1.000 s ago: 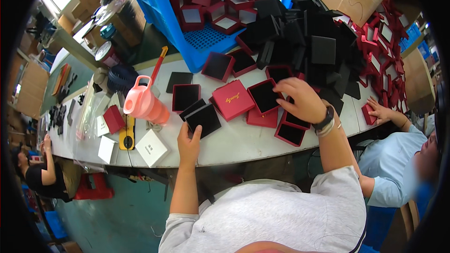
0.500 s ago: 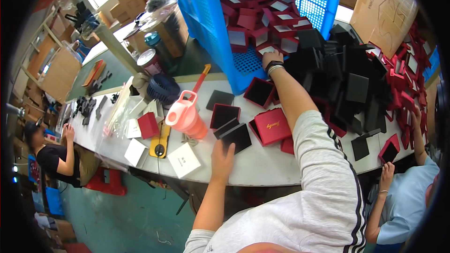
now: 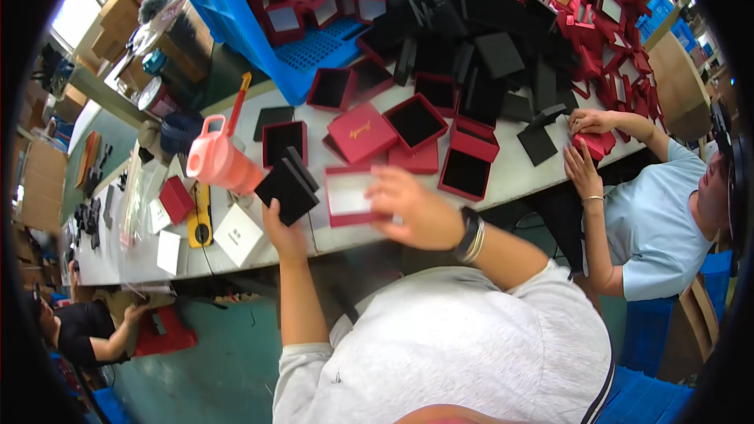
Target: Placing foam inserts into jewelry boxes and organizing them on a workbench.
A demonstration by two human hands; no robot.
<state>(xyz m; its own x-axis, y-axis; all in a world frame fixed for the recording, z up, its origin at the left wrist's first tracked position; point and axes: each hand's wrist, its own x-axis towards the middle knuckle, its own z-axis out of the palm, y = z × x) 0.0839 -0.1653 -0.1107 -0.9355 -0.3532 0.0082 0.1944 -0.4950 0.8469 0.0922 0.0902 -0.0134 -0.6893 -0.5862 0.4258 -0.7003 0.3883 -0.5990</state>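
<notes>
In my left hand (image 3: 284,234) are black padded box inserts (image 3: 284,192), gripped at their lower edge with the thumb on the near face. My right hand (image 3: 416,208), slightly blurred, grips the right side of an open red box (image 3: 339,218) with a white inside. That box is just right of the inserts, near the table's front edge. Behind the inserts stands a red box with a black lining (image 3: 297,135). A closed red lid with gold lettering (image 3: 361,132) lies beyond my right hand, among several black-lined red boxes (image 3: 415,122).
A blue crate (image 3: 228,20) of red boxes stands at the back, beside heaped black inserts (image 3: 499,55). At left are a pink tumbler (image 3: 224,161), a white box (image 3: 239,234) and a yellow phone-like item (image 3: 199,216). A co-worker (image 3: 652,212) handles a red box at right.
My right hand has come back from the crate with an open red box, now beside the inserts. My left hand has lifted the black inserts slightly. The view has shifted right.
</notes>
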